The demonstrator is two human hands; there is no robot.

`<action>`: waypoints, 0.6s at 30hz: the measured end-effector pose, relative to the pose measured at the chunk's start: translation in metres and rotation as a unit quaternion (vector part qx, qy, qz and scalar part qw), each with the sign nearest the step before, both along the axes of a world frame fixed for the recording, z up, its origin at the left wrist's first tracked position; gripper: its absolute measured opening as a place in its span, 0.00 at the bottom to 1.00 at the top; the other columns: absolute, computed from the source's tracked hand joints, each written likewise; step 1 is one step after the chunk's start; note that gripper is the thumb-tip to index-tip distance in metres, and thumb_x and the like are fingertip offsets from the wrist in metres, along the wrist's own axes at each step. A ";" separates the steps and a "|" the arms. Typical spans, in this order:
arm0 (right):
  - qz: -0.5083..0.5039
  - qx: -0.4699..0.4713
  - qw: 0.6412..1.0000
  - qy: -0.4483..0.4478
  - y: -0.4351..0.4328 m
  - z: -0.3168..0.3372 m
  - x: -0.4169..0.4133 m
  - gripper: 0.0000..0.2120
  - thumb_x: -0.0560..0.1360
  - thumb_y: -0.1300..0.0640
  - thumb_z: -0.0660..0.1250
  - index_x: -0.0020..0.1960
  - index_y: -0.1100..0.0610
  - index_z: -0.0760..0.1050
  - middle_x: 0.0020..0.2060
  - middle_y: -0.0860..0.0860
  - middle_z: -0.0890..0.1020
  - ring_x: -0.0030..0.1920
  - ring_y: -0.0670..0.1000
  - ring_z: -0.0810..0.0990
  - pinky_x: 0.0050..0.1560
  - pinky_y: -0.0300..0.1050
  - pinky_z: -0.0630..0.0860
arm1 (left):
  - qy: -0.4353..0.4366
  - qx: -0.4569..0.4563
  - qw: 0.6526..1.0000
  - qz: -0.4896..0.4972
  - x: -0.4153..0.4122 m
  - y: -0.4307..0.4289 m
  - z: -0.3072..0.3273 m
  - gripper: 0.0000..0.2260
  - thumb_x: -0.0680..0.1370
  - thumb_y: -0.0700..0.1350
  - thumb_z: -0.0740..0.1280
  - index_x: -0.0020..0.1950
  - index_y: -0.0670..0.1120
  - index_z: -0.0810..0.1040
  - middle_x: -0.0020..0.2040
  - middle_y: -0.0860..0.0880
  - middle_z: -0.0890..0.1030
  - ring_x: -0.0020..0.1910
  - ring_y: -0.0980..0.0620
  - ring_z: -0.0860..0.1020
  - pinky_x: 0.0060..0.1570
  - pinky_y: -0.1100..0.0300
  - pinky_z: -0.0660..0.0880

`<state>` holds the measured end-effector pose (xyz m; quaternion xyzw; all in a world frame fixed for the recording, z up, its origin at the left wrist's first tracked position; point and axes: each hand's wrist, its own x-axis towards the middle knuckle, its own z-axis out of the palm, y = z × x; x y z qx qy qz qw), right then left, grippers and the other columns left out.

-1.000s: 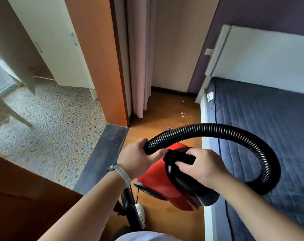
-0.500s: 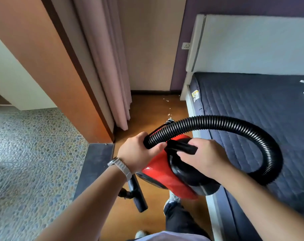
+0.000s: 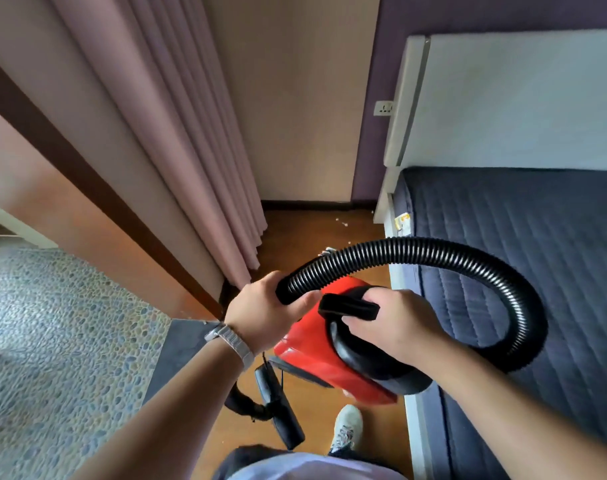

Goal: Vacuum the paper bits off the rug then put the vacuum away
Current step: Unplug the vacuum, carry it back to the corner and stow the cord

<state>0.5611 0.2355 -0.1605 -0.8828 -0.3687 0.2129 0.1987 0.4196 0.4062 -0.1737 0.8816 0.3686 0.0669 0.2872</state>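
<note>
Over wood floor (image 3: 312, 233), fingers (image 3: 364, 325) grip vacuum (image 3: 309, 344) (handle (image 3: 347, 306), hose (image 3: 433, 251)).

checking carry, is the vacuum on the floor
No, the right hand holds the vacuum up by its handle, above the floor; the left hand grips the hose.

The red canister vacuum (image 3: 312, 355) hangs tilted above the wooden floor (image 3: 312, 244), with its black handle (image 3: 349, 306) uppermost. Its ribbed black hose (image 3: 433, 249) loops wide over the bed (image 3: 537, 237), and the black nozzle (image 3: 281, 414) dangles below. White paper bits (image 3: 342, 221) lie near the far wall (image 3: 295, 98).
</note>
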 end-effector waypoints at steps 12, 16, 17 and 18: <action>0.031 -0.049 0.998 -0.034 0.086 -0.012 0.141 0.13 0.70 0.36 0.68 0.32 0.40 0.69 0.29 0.41 0.74 0.36 0.48 0.73 0.33 0.38 0.65 | -0.004 -0.045 0.998 0.041 0.122 0.069 -0.024 0.29 0.65 0.78 0.59 0.41 0.53 0.74 0.32 0.54 0.79 0.30 0.58 0.78 0.29 0.58 0.75; 0.029 -0.068 0.997 -0.038 0.130 -0.034 0.188 0.16 0.70 0.36 0.68 0.31 0.42 0.68 0.29 0.42 0.74 0.34 0.47 0.73 0.29 0.33 0.61 | -0.001 -0.091 0.995 0.036 0.176 0.112 -0.046 0.24 0.67 0.75 0.63 0.39 0.54 0.72 0.30 0.54 0.79 0.29 0.58 0.78 0.27 0.61 0.70; 0.024 -0.073 0.996 -0.038 0.143 -0.040 0.202 0.15 0.70 0.36 0.68 0.32 0.43 0.70 0.30 0.42 0.75 0.34 0.46 0.73 0.29 0.32 0.61 | -0.003 -0.105 0.994 0.033 0.192 0.124 -0.053 0.22 0.68 0.73 0.64 0.39 0.54 0.71 0.30 0.54 0.78 0.29 0.57 0.77 0.27 0.61 0.69; 0.022 -0.082 0.996 -0.038 0.156 -0.047 0.215 0.14 0.71 0.36 0.68 0.35 0.44 0.72 0.31 0.42 0.77 0.34 0.46 0.74 0.29 0.32 0.61 | -0.003 -0.118 0.993 0.031 0.207 0.137 -0.059 0.21 0.69 0.72 0.66 0.38 0.55 0.71 0.30 0.54 0.78 0.30 0.56 0.77 0.28 0.61 0.68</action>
